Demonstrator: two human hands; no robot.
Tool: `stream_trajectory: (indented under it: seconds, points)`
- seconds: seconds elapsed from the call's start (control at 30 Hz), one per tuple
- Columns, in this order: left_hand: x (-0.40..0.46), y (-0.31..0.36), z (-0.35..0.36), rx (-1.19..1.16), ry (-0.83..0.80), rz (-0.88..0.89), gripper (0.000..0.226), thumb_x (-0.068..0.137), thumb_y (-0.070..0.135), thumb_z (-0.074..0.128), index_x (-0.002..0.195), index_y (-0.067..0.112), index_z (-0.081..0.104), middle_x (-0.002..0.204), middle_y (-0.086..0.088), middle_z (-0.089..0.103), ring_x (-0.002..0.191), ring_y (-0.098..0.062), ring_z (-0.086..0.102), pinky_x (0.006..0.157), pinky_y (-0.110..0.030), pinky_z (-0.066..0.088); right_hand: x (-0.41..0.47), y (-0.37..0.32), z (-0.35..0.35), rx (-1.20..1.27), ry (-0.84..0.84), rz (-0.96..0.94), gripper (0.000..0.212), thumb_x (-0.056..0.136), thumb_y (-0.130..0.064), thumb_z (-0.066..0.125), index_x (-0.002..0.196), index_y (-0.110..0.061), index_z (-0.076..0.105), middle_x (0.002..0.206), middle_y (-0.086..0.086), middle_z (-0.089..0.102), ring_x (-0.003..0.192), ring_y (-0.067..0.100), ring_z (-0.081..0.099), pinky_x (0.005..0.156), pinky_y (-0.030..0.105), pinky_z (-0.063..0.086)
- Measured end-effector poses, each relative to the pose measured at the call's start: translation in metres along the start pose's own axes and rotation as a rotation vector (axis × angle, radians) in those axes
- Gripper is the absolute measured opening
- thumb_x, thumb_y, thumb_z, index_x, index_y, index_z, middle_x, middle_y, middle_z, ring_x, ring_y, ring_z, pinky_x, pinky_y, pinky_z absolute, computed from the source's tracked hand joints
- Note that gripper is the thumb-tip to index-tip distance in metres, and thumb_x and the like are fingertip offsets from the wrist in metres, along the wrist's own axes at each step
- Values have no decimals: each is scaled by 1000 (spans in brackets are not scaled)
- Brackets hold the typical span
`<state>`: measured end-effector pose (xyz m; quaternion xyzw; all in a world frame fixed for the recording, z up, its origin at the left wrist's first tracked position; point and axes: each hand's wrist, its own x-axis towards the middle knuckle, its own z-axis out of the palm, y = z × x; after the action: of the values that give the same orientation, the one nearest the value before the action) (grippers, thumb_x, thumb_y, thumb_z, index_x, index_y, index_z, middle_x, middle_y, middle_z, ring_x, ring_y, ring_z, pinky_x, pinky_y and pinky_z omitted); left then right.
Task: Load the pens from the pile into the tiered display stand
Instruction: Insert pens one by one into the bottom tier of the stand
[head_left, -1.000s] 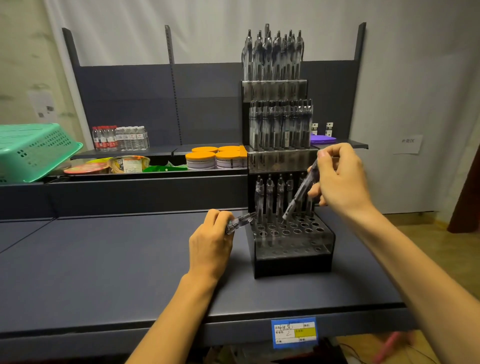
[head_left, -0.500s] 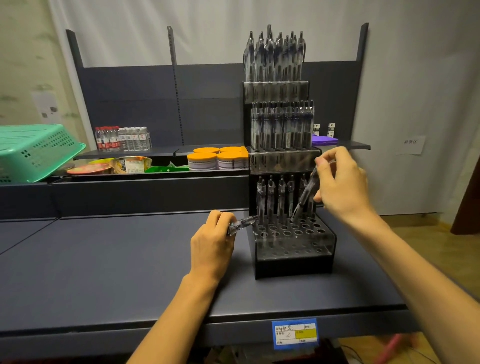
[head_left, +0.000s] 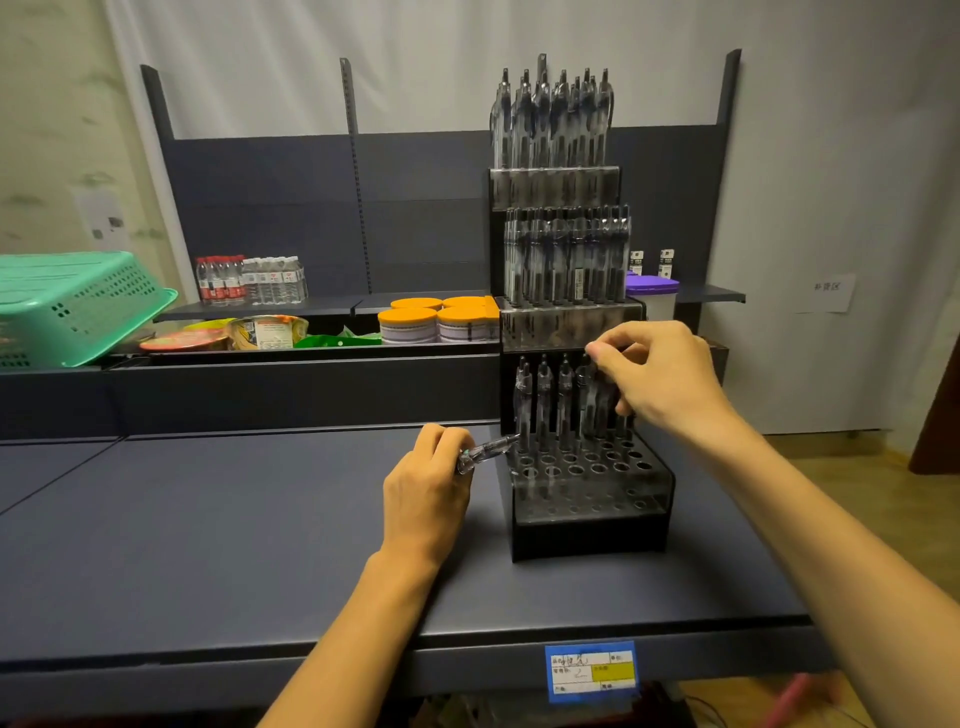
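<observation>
Right now my right hand (head_left: 660, 379) pinches the top of a pen (head_left: 597, 395) between thumb and curled fingers (head_left: 605, 358), holding it nearly upright in the back row of the lowest tier of the display stand (head_left: 589, 514). Whether its tip is fully seated in its hole I cannot tell. My left hand (head_left: 426, 483) is curled round a spare pen (head_left: 488, 451), whose free end points at the stand's left edge, just beside the leftmost standing pen. The upper two tiers look full; the bottom tier has one back row of pens and several rows of open holes in front. To do this step well, I judge I should keep the pen vertical, guide it straight down, and release only when it stands by itself, without nudging its neighbours. The stand sits on the dark worktop (head_left: 208, 519); no pile is visible there.
</observation>
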<state>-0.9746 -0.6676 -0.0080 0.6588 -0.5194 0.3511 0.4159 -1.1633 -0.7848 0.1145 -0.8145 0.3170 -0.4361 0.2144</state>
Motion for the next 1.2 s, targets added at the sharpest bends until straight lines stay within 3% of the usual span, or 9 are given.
stream_trajectory:
  seconds: [0.1,0.23,0.37,0.5,0.6,0.73,0.9,1.07,1.2]
  points:
    - [-1,-1,0,-10,4,-11,33,78,3,73,88,20,47,81,-5,56,53,-25,49,39,-36,46,-2,-1,2,-9,-127,26,12,92,-31,63,92,-23,72,70,1,70,44,11,63,56,28,54]
    - [-1,0,0,-23,4,-5,32,78,3,74,87,19,48,80,-5,55,53,-25,49,39,-35,45,-6,2,6,-44,-56,2,14,92,-34,63,94,-22,71,64,-4,67,45,11,63,69,35,57]
    - [0,0,-1,-27,5,-10,29,79,3,73,86,19,49,80,-5,55,53,-25,49,39,-36,46,-11,2,10,-32,16,-34,19,88,-34,68,101,-21,64,69,-5,64,64,13,63,70,36,56]
    - [0,1,-2,-27,16,-5,29,78,3,74,86,17,50,80,-5,55,53,-24,49,39,-36,45,-18,-6,12,-28,61,-94,12,86,-32,71,85,-22,63,66,-5,61,66,9,58,65,30,50]
    - [0,1,-2,-25,18,3,29,77,2,74,86,17,51,80,-6,55,53,-24,49,39,-34,45,-25,-16,15,-18,-104,-140,14,86,-34,71,79,-21,70,67,-8,64,58,3,58,58,21,46]
    - [0,0,-1,-33,19,10,28,79,4,73,87,17,50,80,-6,55,53,-24,49,39,-35,46,-32,-19,25,-34,-339,-180,16,87,-34,68,93,-20,73,79,-9,68,55,-11,56,56,12,42]
    - [0,-1,-1,-24,11,5,16,84,13,62,87,20,48,80,-5,55,53,-25,49,39,-37,46,-38,-19,32,-19,-400,-187,14,92,-28,64,98,-20,73,85,-6,69,54,-16,55,58,11,42]
    - [0,-1,-1,-35,-5,15,31,79,5,73,87,20,48,80,-5,56,53,-23,49,39,-37,46,-42,-22,31,39,-448,-193,14,89,-30,67,95,-20,74,77,-8,68,53,-1,60,55,14,51]
    - [-1,0,-1,-44,-18,30,24,78,3,75,85,14,54,80,-5,56,53,-21,49,39,-33,47,-42,-21,32,-8,-460,-216,9,88,-26,69,91,-19,74,76,-5,69,53,0,60,59,17,52]
